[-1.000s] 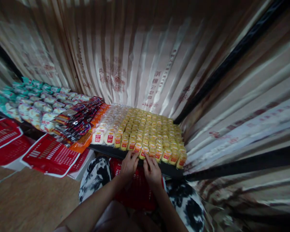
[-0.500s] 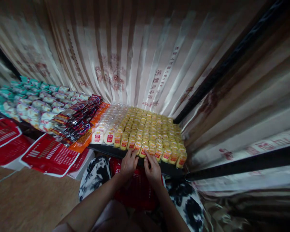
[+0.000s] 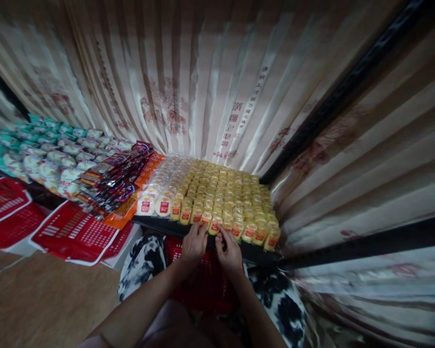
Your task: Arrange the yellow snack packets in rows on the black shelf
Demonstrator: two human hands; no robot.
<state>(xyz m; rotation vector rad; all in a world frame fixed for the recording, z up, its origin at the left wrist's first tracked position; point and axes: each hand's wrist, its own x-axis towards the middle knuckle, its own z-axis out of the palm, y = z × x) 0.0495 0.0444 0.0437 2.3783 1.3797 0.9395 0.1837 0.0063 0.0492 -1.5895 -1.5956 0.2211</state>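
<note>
Rows of small yellow snack packets [image 3: 228, 193] with red-and-white labels stand close together on a dark shelf [image 3: 159, 224]. At the front edge, one yellow snack packet [image 3: 214, 225] sits between my fingertips. My left hand [image 3: 195, 246] is closed at its left side, fingers bent and pressed together. From the right, my right hand [image 3: 228, 251] pinches at the same packet, thumb and fingers curled. The exact grip of the fingertips is partly hidden. Left of the yellow rows stand clear-wrapped white packets [image 3: 163, 205] with red labels.
Farther left lie an orange sheet [image 3: 145, 174], dark red pouches [image 3: 112, 179] and white-and-green packets [image 3: 58, 150]. Red baskets [image 3: 76, 232] stand below the shelf, one of them between my knees. A pleated curtain [image 3: 203, 96] hangs behind, with a dark post [image 3: 322, 106] at the right.
Both hands stay almost in place at the front packet; the right fingers have shifted very slightly. The packet rows look the same. The curtain at the right has moved slightly.
</note>
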